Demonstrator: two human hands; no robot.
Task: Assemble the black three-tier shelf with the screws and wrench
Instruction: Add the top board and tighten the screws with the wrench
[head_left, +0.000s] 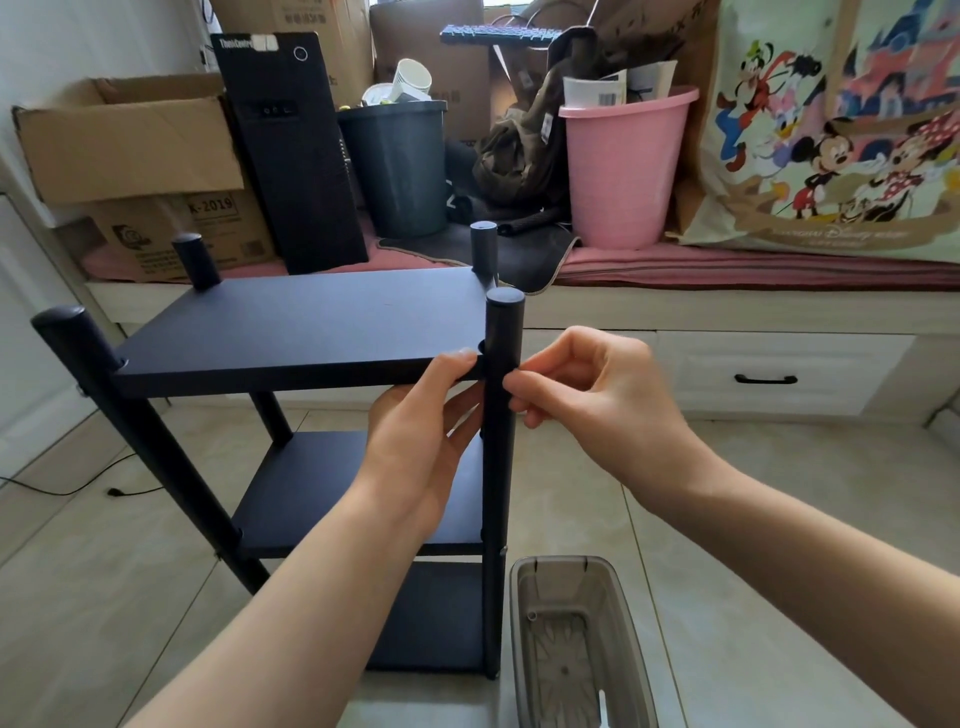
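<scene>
The black three-tier shelf stands upright on the tiled floor, its boards set between round black posts. My left hand grips the front edge of the top board right beside the near right post, thumb on top and fingers underneath. My right hand is curled against the right side of that post at top-board height, fingertips pinched together on something too small to make out. A screw head shows low on the same post. No wrench can be made out.
A translucent grey plastic tray sits on the floor at the shelf's right foot, with a small white item inside. Behind are a raised platform with drawers, cardboard boxes, a black computer tower, a dark bin and a pink bucket.
</scene>
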